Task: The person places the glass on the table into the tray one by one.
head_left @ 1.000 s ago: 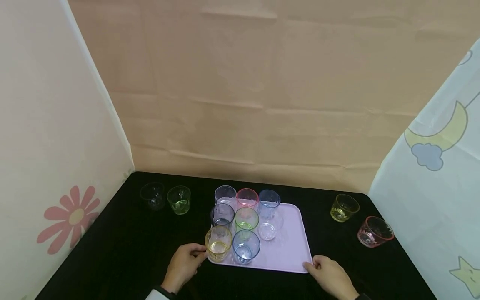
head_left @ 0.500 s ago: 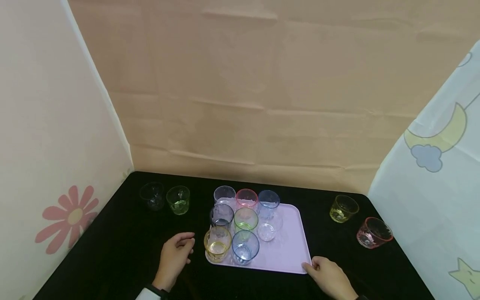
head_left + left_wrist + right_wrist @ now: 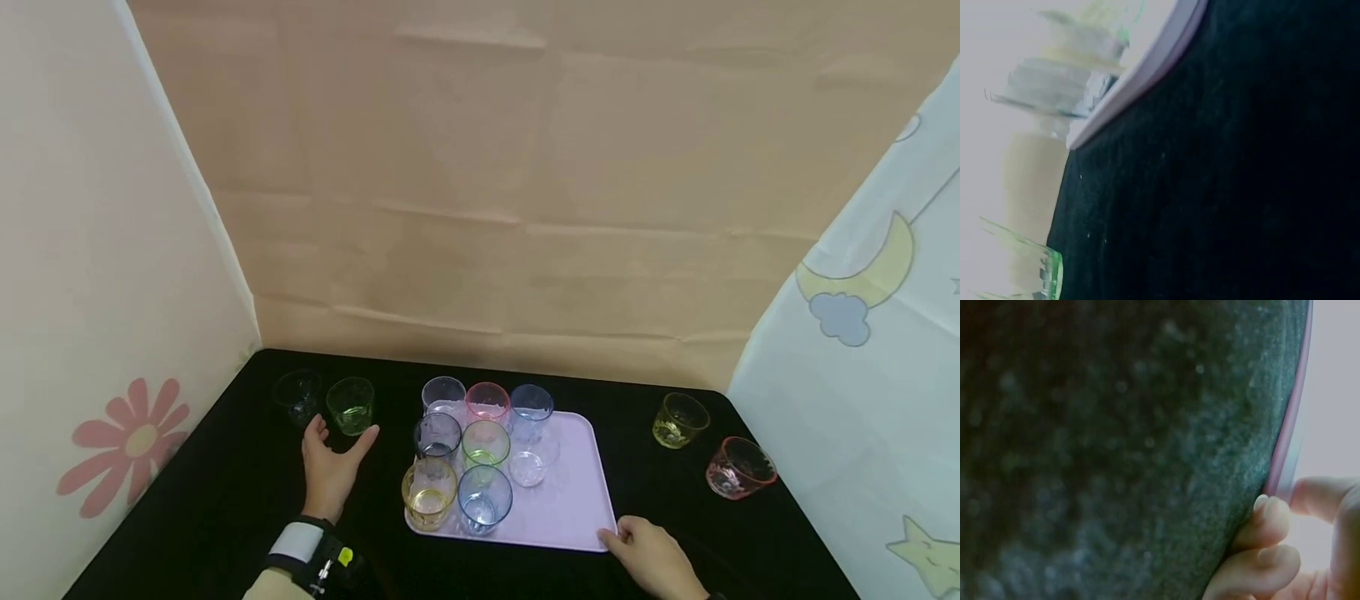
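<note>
My left hand (image 3: 330, 471) reaches over the black table with thumb and fingers spread, just in front of a green glass (image 3: 351, 408). That glass stands apart from the tray; its edge also shows low in the left wrist view, the green glass (image 3: 1054, 275). At the near right corner of a pale pink tray (image 3: 570, 500), my right hand (image 3: 648, 554) pinches the rim between thumb and fingers. The right wrist view shows fingers (image 3: 1266, 525) against the tray rim (image 3: 1290, 431). Several tinted glasses, among them a yellow one (image 3: 429, 500) and a blue one (image 3: 484, 504), fill the tray's left side.
A dark clear glass (image 3: 297, 396) stands left of the green one. On the right are a yellow glass (image 3: 679, 421) and a red-rimmed glass (image 3: 739, 468). Brown paper (image 3: 480, 208) backs the table, with patterned sheets at both sides.
My left hand has moved away from the tray's near left corner, left and forward toward the green glass, and its fingers have spread. My right hand keeps its hold on the tray corner.
</note>
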`<move>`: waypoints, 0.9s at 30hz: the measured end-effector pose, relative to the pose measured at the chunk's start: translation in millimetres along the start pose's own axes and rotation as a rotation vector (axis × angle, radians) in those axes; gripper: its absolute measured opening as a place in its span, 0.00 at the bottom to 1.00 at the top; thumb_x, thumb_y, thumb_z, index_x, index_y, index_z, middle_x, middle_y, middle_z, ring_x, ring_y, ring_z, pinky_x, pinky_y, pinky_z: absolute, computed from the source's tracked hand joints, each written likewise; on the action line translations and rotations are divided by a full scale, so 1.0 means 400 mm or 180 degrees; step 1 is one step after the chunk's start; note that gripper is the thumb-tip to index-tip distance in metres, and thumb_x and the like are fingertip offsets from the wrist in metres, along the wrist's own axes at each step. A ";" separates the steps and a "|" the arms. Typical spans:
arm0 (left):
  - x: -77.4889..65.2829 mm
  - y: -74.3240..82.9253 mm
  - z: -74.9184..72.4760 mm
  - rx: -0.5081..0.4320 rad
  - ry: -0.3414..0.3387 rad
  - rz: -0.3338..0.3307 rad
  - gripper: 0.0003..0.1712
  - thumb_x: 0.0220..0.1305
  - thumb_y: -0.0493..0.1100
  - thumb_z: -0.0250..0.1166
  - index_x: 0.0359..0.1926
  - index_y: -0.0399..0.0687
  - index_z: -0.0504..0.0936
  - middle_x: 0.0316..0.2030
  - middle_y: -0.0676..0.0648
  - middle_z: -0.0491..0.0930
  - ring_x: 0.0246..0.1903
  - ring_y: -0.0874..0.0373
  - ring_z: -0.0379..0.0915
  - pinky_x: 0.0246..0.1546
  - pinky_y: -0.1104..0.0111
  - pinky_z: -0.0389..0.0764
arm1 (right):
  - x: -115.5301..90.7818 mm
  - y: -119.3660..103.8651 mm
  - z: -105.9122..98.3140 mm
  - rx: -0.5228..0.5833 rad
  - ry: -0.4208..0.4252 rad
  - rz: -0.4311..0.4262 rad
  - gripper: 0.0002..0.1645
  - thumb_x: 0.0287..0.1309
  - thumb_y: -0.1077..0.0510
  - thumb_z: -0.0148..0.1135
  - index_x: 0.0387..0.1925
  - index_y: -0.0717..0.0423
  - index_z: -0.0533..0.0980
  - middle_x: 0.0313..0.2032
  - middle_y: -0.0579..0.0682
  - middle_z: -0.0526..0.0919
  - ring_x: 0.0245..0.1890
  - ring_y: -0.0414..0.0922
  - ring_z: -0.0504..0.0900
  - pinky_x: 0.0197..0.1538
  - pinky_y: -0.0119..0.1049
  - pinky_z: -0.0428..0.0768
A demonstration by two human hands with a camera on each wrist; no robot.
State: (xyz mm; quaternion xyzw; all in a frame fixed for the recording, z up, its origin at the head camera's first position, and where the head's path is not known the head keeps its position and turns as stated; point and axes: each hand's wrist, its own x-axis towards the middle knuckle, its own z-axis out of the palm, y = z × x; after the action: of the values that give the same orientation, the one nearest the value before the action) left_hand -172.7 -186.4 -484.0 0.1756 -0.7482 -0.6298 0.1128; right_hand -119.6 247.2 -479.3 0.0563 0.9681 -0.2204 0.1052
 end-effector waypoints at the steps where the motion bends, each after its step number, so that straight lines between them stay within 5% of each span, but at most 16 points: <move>1: 0.005 -0.002 0.001 -0.0011 -0.0017 0.0008 0.65 0.63 0.58 0.72 0.80 0.42 0.36 0.77 0.32 0.41 0.76 0.35 0.39 0.74 0.43 0.50 | -0.001 0.000 0.002 0.0010 0.0005 0.0000 0.21 0.64 0.46 0.66 0.22 0.52 0.72 0.18 0.46 0.68 0.20 0.43 0.67 0.28 0.37 0.64; 9: 0.039 -0.017 0.019 -0.0011 -0.0123 0.0042 0.66 0.64 0.56 0.72 0.80 0.42 0.32 0.79 0.32 0.37 0.78 0.36 0.35 0.75 0.43 0.45 | -0.001 0.001 0.004 0.0011 0.0028 0.0008 0.22 0.63 0.46 0.67 0.21 0.51 0.71 0.17 0.46 0.67 0.20 0.43 0.67 0.29 0.37 0.64; 27: 0.117 -0.009 0.044 0.0106 0.0079 0.0105 0.65 0.62 0.52 0.74 0.80 0.40 0.35 0.78 0.30 0.39 0.77 0.33 0.37 0.74 0.41 0.45 | -0.003 0.001 0.006 0.0040 0.0120 -0.0033 0.20 0.62 0.47 0.68 0.21 0.51 0.72 0.16 0.44 0.67 0.19 0.42 0.66 0.27 0.37 0.63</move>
State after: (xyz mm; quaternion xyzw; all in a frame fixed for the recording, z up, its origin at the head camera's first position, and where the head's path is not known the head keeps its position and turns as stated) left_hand -221.8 -190.0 -493.0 0.1728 -0.7599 -0.6131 0.1295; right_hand -118.0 246.4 -481.3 0.0560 0.9688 -0.2259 0.0854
